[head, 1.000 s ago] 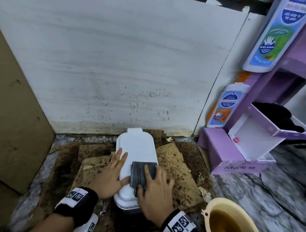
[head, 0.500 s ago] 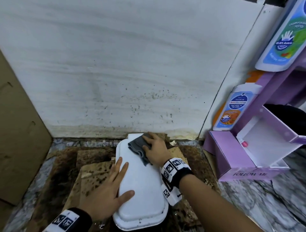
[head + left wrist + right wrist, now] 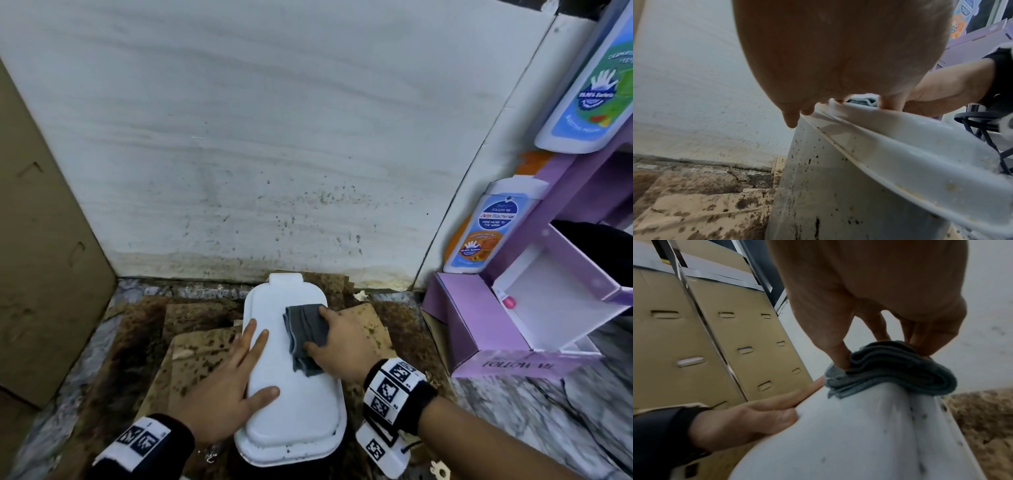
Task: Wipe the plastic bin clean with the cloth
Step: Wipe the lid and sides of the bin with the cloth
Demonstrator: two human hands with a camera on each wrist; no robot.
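Meanwhile right hand (image 3: pixel 337 342) presses cloth (image 3: pixel 305 334) on bin (image 3: pixel 298 411); left hand (image 3: pixel 222 394) steadies.

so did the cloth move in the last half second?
Yes. The right hand pulled the cloth back from the far tab end of the bin lid toward its middle, nearer the person.

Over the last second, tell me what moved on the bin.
The right hand slid the grey cloth from the near end of the bin lid to its far end, then partway back to the middle. The left hand stayed flat on the lid's left side.
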